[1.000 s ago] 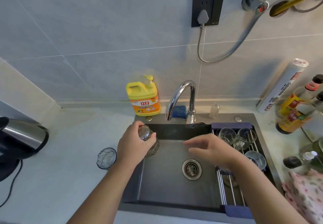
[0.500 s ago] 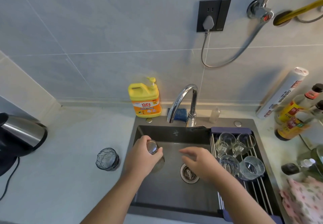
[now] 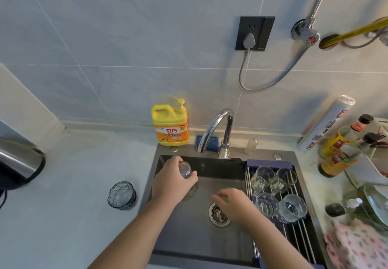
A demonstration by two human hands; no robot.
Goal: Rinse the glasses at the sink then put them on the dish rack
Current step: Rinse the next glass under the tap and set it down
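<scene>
Our left hand (image 3: 171, 184) holds a clear glass (image 3: 185, 170) over the back left of the sink (image 3: 189, 237). The left fingers (image 3: 175, 160) and thumb are curled round its side. The glass's long axis is tipped: base up toward us, mouth down and away into the basin.

The faucet (image 3: 217, 125) spout is just beyond and right of these fingers, and we see no water running. We can't tell whether this glass is rinsed yet.

Our right hand (image 3: 235, 204) hovers above the drain (image 3: 216, 216). Its fingers (image 3: 218, 197) are loosely bent and pinch nothing.

Key relation: the dish rack (image 3: 298, 235) lies to the right of the gripping fingers, on the far side of the right hand, so the right hand is nearer to it. It already carries four glasses (image 3: 290, 207) at its far end, and the bars nearest us are bare.

We judge the glass must travel right across the basin, or be handed over, and go mouth down on those bars.

A blue glass (image 3: 122, 195) waits on the counter (image 3: 73, 184), left of the left fingers, well apart from the rack.
</scene>
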